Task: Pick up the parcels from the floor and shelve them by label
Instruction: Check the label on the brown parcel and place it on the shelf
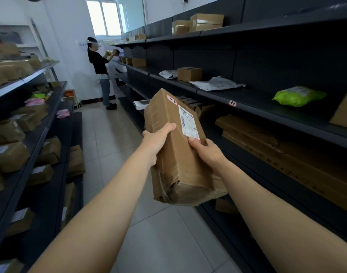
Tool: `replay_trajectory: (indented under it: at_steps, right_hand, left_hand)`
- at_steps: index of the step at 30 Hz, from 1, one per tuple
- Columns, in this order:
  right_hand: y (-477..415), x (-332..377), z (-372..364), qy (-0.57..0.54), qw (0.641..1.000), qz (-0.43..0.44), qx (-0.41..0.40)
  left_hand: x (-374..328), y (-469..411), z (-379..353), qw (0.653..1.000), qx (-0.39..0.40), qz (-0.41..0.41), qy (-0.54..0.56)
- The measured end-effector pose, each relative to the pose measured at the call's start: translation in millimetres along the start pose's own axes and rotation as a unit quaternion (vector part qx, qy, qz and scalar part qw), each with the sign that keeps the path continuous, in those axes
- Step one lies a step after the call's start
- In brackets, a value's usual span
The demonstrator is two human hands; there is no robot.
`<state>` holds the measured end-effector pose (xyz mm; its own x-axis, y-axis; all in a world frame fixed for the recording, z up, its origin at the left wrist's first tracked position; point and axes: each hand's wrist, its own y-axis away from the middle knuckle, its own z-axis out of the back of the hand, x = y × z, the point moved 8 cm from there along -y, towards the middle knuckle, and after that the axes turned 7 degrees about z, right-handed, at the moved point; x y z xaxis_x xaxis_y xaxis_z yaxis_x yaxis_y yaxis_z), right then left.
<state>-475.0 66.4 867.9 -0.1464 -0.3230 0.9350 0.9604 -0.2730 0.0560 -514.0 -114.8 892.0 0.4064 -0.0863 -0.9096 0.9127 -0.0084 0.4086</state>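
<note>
On the far left a dark rack (40, 134) runs down the aisle, its tiers crowded with brown parcels, so little room shows there. Moving inward, the left hand (156, 138) is clamped on the left long side of a tall brown parcel (176, 154), thumb lying over its upper face and fingers hidden behind. The parcel is held up in mid-air over the tiled floor (113, 134), tilted with its far end higher and its crumpled near end toward the person. On its upper face sit a white shipping label (189, 123) and a small red-edged sticker (172, 99). The right hand (206, 152) grips the right edge, thumb pressed at the lower corner of the label. The step in hand looks like reading the label, the pickup already done. Next comes matching the sticker to a shelf marker: a similar red-edged tag (232, 103) sits on the lip of the right-hand shelf (247, 95), though I cannot read either one. Down the aisle another person (100, 64) stands at the shelves, well apart and no hindrance. On that right shelf lie a small carton (189, 73), grey mailer bags (218, 83) and a green pouch (298, 96), with bare board between them; the parcel would probably have to go in lengthwise to fit.
</note>
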Motion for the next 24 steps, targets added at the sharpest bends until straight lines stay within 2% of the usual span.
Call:
replay_trajectory:
  at_steps: [5, 11, 18, 24]
  right_hand:
    - [-3.0, -5.3, 23.8, 0.052, 0.998, -0.04, -0.015]
    - [-9.7, -0.5, 32.0, 0.033, 0.996, -0.063, 0.044]
    - [-25.5, 14.8, 22.1, -0.02, 0.999, -0.012, 0.028]
    - [-38.3, 24.5, -1.1, 0.019, 0.999, 0.038, 0.019]
  left_hand:
    - [-4.0, -15.1, 0.6, 0.999, 0.02, 0.027, 0.033]
    - [-1.5, -42.3, 10.3, 0.994, 0.038, 0.056, 0.09]
    - [-2.9, -70.4, 25.5, 0.997, 0.027, 0.04, 0.057]
    - [6.7, -87.9, 33.0, 0.994, 0.053, 0.056, 0.083]
